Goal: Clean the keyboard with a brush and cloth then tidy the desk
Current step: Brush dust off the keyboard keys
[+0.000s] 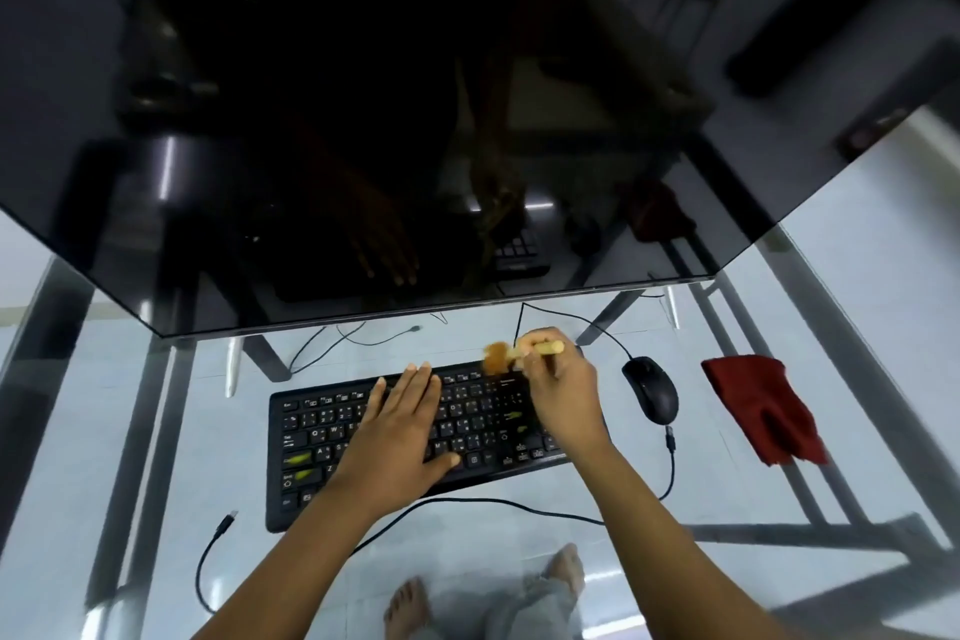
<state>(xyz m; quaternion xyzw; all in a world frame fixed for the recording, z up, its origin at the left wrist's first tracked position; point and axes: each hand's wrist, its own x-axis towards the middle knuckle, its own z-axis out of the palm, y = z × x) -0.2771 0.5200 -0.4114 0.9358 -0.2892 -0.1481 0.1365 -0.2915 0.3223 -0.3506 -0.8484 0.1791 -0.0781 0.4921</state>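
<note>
While your flat, open L hand (402, 424) steadies the keyboard (311, 437), your R hand (558, 392) grips the brush (519, 352), bristles at top keys.

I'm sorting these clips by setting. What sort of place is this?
Most likely a home computer workstation: a glass-topped desk carries a black keyboard, a mouse and a large dark monitor, and bare feet show through the glass.

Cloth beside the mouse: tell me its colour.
The cloth is dark red, clearest in the head view, right of the mouse.
</note>
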